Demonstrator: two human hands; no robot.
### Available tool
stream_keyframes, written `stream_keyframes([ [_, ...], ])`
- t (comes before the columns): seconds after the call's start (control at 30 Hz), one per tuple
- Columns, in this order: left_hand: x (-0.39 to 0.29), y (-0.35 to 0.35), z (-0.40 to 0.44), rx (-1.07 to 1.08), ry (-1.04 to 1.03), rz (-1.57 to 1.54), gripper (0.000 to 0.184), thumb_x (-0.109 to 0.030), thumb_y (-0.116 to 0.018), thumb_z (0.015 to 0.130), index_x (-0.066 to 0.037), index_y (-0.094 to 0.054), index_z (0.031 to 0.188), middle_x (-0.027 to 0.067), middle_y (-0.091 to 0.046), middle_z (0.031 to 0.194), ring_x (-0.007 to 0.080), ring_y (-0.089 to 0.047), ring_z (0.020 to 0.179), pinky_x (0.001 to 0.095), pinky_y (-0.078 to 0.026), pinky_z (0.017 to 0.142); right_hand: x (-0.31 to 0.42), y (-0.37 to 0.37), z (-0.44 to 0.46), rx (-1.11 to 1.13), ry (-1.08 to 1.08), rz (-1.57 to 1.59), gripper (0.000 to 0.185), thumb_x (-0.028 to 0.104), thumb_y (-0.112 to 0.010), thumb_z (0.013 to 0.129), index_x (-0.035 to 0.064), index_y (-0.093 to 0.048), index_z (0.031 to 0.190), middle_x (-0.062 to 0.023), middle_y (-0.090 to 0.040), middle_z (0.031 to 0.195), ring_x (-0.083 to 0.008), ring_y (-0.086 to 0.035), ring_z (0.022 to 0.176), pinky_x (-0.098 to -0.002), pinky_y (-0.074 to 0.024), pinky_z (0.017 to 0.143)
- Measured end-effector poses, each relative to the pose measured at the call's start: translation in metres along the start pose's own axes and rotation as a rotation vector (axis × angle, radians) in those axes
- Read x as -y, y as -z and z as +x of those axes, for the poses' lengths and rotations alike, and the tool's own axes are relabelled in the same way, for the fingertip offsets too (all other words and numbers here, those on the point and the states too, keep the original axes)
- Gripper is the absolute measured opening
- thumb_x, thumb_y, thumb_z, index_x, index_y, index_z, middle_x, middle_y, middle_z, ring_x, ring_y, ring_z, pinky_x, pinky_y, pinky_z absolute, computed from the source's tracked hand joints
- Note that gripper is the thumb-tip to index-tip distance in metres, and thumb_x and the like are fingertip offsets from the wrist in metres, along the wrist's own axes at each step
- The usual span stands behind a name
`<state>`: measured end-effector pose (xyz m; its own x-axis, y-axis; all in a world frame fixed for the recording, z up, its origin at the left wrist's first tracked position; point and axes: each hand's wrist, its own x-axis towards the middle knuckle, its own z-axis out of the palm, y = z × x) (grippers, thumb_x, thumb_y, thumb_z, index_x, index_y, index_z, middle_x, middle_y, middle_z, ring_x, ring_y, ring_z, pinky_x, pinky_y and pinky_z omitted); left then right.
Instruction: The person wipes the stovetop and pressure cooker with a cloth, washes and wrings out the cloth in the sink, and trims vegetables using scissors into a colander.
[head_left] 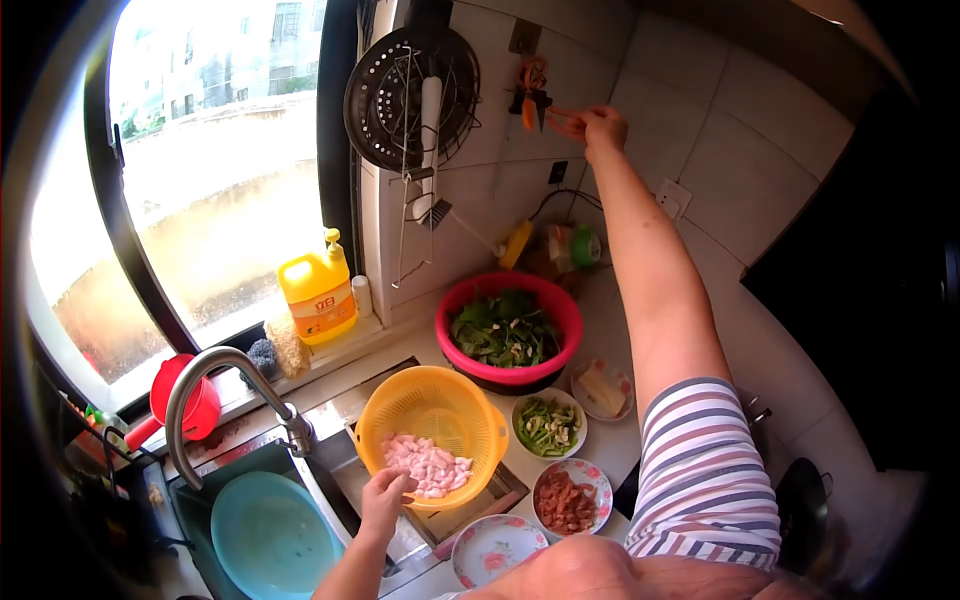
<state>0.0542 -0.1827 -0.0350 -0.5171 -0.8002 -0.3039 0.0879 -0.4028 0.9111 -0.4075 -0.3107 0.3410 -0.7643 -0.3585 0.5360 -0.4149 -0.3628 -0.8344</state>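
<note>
My left hand is at the near left rim of a yellow plastic basket, its fingers curled against the edge. Pale pink pieces of meat lie in the basket. High on the right, my right hand is stretched up to the tiled wall, with its fingers drawn together. Right beside its fingertips, dark and orange tools hang from a hook. Something orange shows at the fingers, too small to make out for certain.
Right of the basket stand a pink bowl of leafy greens and plates of cut green vegetables, reddish meat and a pale block. A flowered plate is nearest. A faucet arches over a sink with a blue basin.
</note>
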Motion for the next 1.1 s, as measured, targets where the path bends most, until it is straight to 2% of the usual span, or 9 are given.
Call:
stream_keyframes([
  [0.13, 0.026, 0.015, -0.014, -0.019, 0.033, -0.009, 0.02, -0.017, -0.055, 0.085, -0.001, -0.058, 0.097, 0.0076, -0.063, 0.085, 0.0135, -0.061, 0.076, 0.0239, -0.047, 0.062, -0.048, -0.012, -0.021, 0.098, -0.138, 0.13, 0.013, 0.001, -0.054, 0.082, -0.0053, -0.051, 0.093, -0.0143, -0.06, 0.079, -0.021, -0.062, 0.067, -0.0306, -0.0535, 0.059],
  [0.3, 0.034, 0.015, -0.038, -0.033, -0.038, 0.094, 0.024, -0.015, -0.054, 0.086, 0.003, -0.057, 0.101, 0.0078, -0.063, 0.084, 0.0123, -0.059, 0.076, 0.0247, -0.048, 0.068, -0.144, -0.026, 0.021, 0.132, -0.319, 0.085, 0.031, 0.027, -0.048, 0.088, -0.0036, -0.056, 0.089, -0.0171, -0.063, 0.087, -0.0273, -0.063, 0.078, -0.035, -0.0537, 0.071],
  [0.47, 0.031, 0.045, -0.068, -0.162, -0.051, 0.137, 0.015, -0.011, -0.053, 0.086, 0.0, -0.057, 0.096, 0.0032, -0.061, 0.081, 0.0078, -0.055, 0.072, 0.0211, -0.044, 0.063, -0.119, 0.016, -0.004, 0.264, -0.544, 0.078, 0.022, 0.01, -0.046, 0.088, -0.0075, -0.05, 0.101, -0.0242, -0.059, 0.096, -0.0361, -0.057, 0.096, -0.0494, -0.0505, 0.083],
  [0.63, 0.037, 0.087, -0.11, -0.41, -0.119, 0.249, 0.013, -0.007, -0.055, 0.085, -0.001, -0.058, 0.095, 0.0051, -0.061, 0.082, 0.0106, -0.058, 0.074, 0.0225, -0.045, 0.065, -0.086, 0.055, -0.069, 0.519, -0.639, -0.093, 0.024, 0.008, -0.047, 0.088, -0.0075, -0.05, 0.107, -0.0223, -0.057, 0.107, -0.0316, -0.057, 0.1, -0.0392, -0.0479, 0.091],
  [0.73, 0.052, 0.083, -0.127, -0.335, -0.243, 0.66, 0.012, -0.005, -0.059, 0.079, -0.002, -0.059, 0.091, 0.008, -0.06, 0.079, 0.0191, -0.059, 0.071, 0.0265, -0.046, 0.064, -0.043, 0.076, -0.138, 0.687, -0.633, -0.114, 0.026, 0.011, -0.05, 0.088, -0.007, -0.05, 0.107, -0.0194, -0.058, 0.107, -0.0283, -0.058, 0.1, -0.0361, -0.0488, 0.089],
  [0.87, 0.047, 0.076, -0.172, 0.173, -0.578, 1.093, 0.023, -0.008, -0.064, 0.069, -0.005, -0.055, 0.09, 0.0091, -0.057, 0.086, 0.0269, -0.053, 0.077, 0.0352, -0.045, 0.065, 0.013, 0.09, -0.255, 0.882, -0.515, -0.241, 0.027, 0.019, -0.054, 0.088, 0.0016, -0.053, 0.109, -0.0122, -0.061, 0.099, -0.0187, -0.062, 0.089, -0.0276, -0.052, 0.074],
  [1.03, 0.043, 0.124, -0.25, 0.222, -0.262, 1.505, 0.047, -0.019, -0.072, 0.057, -0.007, -0.054, 0.099, 0.0107, -0.049, 0.095, 0.0281, -0.047, 0.089, 0.0416, -0.039, 0.077, 0.073, 0.128, -0.406, 1.095, -0.683, -0.137, 0.023, 0.01, -0.052, 0.085, 0.0011, -0.052, 0.107, -0.0071, -0.061, 0.093, -0.011, -0.062, 0.076, -0.0222, -0.0507, 0.062],
  [1.07, 0.041, 0.131, -0.264, 0.221, -0.208, 1.566, 0.055, -0.023, -0.073, 0.057, -0.007, -0.052, 0.105, 0.0139, -0.048, 0.107, 0.0312, -0.045, 0.101, 0.0467, -0.034, 0.086, 0.079, 0.141, -0.431, 1.155, -0.884, -0.145, 0.022, 0.006, -0.052, 0.084, 0.0005, -0.052, 0.105, -0.0067, -0.06, 0.093, -0.011, -0.061, 0.075, -0.023, -0.0507, 0.064],
  [1.1, 0.059, 0.151, -0.279, 0.197, -0.282, 1.603, 0.062, -0.025, -0.073, 0.056, -0.006, -0.051, 0.111, 0.0172, -0.045, 0.116, 0.0344, -0.04, 0.112, 0.0509, -0.028, 0.093, 0.072, 0.156, -0.463, 1.224, -0.796, -0.141, 0.021, 0.009, -0.053, 0.084, 0.0003, -0.053, 0.104, -0.0056, -0.06, 0.092, -0.0108, -0.06, 0.072, -0.0235, -0.0498, 0.063],
])
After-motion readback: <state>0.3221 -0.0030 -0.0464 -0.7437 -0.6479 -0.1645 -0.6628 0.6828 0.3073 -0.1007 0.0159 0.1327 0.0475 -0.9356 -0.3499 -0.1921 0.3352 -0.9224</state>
